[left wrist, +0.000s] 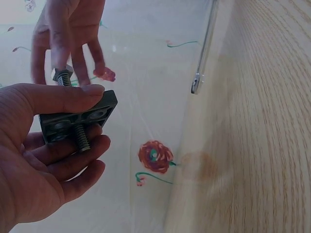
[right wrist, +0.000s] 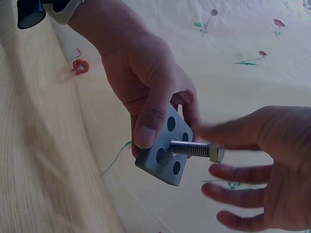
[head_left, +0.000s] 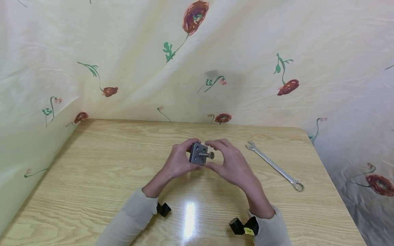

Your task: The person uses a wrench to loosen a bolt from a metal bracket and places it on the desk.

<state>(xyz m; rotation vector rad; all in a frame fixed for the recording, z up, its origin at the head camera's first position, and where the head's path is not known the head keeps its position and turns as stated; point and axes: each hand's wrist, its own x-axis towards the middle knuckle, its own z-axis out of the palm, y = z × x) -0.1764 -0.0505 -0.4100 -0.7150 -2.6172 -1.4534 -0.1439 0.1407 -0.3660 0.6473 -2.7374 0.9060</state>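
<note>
Closest to the left wrist camera is the left hand (left wrist: pixel 43 167), and it's gripping: thumb on one side, fingers curled round the other, a square metal plate (right wrist: pixel 166 141) between them. I've got that plate up off the table (head_left: pixel 101 164), tilted, between my two hands. Through its middle runs a bolt (right wrist: pixel 197 149), four round holes about it; the head points towards the right hand (head_left: pixel 232 164), and on the far side I see the threaded end poking out by the left hand's fingers. Now the right hand: fingers apart, gently bent around the bolt head, nothing clasped; whether one brushes it I can't tell, blurred as they are in my right wrist view.

Out to the right, well apart from both hands, a wrench (head_left: pixel 275 166) lies slantwise on the wood, forked end away from me, ring end nearer. Below the hands come pale sleeves (head_left: pixel 132 212), a black gadget (head_left: pixel 236 226) at each cuff, the right one wearing a yellow label (head_left: pixel 248 231). A bright glare (head_left: pixel 189 220) streaks the tabletop between the forearms, and behind it all hangs a pale cloth (head_left: pixel 132 51) printed with red flowers (head_left: pixel 195 17) and green stems.
</note>
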